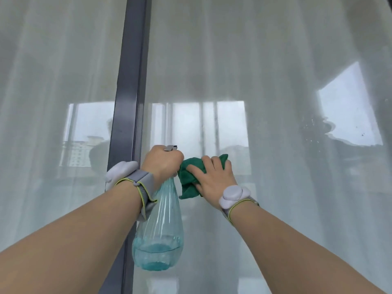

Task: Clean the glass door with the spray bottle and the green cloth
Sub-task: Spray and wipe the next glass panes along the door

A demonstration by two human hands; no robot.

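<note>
My left hand [162, 161] grips the head of a clear blue-tinted spray bottle [159, 234], whose body hangs down below my wrist with a little blue liquid at the bottom. The grey nozzle pokes out above my fingers toward the glass door [265, 81]. Just to the right, my right hand [212, 177] presses the crumpled green cloth [188, 181] flat against the glass with straight fingers. Both hands sit close together, almost touching.
A dark grey vertical door frame [129, 92] runs down the left of centre. White sheer curtains hang behind the glass. Window reflections show on the pane, and some spots and streaks [311, 132] mark the glass at the right.
</note>
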